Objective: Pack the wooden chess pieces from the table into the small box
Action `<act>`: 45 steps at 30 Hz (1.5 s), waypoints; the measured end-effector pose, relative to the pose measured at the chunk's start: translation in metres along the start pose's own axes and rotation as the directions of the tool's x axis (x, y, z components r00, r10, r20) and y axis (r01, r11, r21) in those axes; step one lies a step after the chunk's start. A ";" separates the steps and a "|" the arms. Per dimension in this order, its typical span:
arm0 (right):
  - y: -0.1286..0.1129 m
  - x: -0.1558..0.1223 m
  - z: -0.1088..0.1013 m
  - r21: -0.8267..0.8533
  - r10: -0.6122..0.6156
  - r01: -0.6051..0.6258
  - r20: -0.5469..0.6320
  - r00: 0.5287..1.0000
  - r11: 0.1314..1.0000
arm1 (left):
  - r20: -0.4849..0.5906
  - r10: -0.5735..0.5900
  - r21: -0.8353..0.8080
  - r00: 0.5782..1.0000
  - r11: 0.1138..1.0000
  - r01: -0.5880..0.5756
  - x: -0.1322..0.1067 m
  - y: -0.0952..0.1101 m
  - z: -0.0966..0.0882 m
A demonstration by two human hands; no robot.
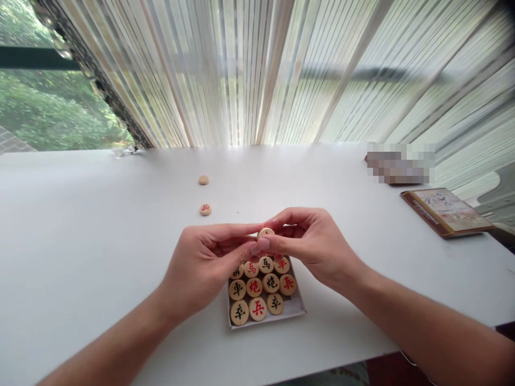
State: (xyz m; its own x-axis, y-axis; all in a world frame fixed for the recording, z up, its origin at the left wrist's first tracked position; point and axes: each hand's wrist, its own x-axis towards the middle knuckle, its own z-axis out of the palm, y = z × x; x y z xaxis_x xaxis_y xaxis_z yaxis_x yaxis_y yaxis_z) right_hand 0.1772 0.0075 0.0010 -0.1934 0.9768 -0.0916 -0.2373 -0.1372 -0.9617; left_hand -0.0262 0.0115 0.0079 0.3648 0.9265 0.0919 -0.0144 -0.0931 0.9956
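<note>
Between the fingertips of both hands is a round wooden Chinese chess piece (pixel 266 233), its mark mostly covered by a thumb. My left hand (pixel 209 262) grips it from the left, and my right hand (pixel 308 241) pinches it from the right. Just below the hands lies a shallow white box (pixel 295 308) with rows of pieces marked in red and black. A black-marked piece (pixel 275 303) sits last in the nearest row, with bare box floor to its right. My hands hide the far part of the box.
Two loose pieces lie farther back on the white table: a plain-looking one (pixel 204 180) and a red-marked one (pixel 205 209). A brown-edged flat box (pixel 446 212) rests at the right, near a blurred-out object (pixel 398 165). Striped curtains (pixel 249 69) hang behind the table.
</note>
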 end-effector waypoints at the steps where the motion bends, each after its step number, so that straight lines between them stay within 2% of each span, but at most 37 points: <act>1: 0.000 0.000 0.000 0.005 0.005 -0.005 -0.006 1.000 1.000 | -0.006 0.013 0.021 1.000 1.000 -0.013 0.000 0.000 0.001; 6: -0.002 -0.001 0.003 0.028 0.017 -0.017 -0.015 1.000 0.999 | -0.004 0.045 0.049 0.999 0.998 -0.044 -0.001 0.000 0.002; 13: 0.000 -0.003 0.003 0.121 0.077 -0.083 0.050 0.996 0.989 | -0.050 0.085 0.024 0.995 0.996 -0.084 -0.001 -0.001 0.002; 18: -0.001 -0.003 0.000 0.139 0.122 -0.136 0.102 0.987 0.981 | -0.067 0.059 0.053 0.996 0.997 -0.055 -0.001 -0.002 -0.001; 26: -0.006 0.000 0.000 0.113 0.098 -0.111 0.117 0.988 0.987 | -0.079 0.073 0.033 0.994 0.997 -0.071 0.001 0.001 -0.001; 29: -0.005 0.000 -0.002 0.104 0.058 -0.069 0.107 0.993 0.992 | -0.071 0.081 0.016 0.994 0.997 -0.080 0.002 -0.001 -0.002; 34: -0.003 0.000 -0.003 0.022 -0.049 0.048 0.022 0.999 0.999 | -0.112 0.113 0.044 0.987 0.993 -0.109 0.003 -0.004 -0.003; 37: -0.003 -0.001 -0.002 0.004 -0.124 0.124 0.064 0.990 0.992 | -0.125 0.141 0.065 0.982 0.989 -0.134 0.002 -0.005 -0.003; 41: 0.002 -0.001 -0.003 -0.045 -0.258 0.263 0.099 0.961 0.964 | -0.139 0.190 0.078 0.972 0.981 -0.180 0.003 -0.005 -0.004; 45: 0.009 0.001 -0.005 -0.104 -0.404 0.415 0.115 0.908 0.904 | -0.135 0.275 0.120 0.952 0.958 -0.260 0.004 -0.006 -0.005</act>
State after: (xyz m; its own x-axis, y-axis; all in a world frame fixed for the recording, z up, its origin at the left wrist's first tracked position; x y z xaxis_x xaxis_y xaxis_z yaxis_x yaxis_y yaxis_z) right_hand 0.1799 0.0081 -0.0086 -0.1893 0.9231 0.3349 -0.1961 0.2986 -0.9340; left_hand -0.0291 0.0173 0.0028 0.2175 0.9055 0.3643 0.0035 -0.3740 0.9274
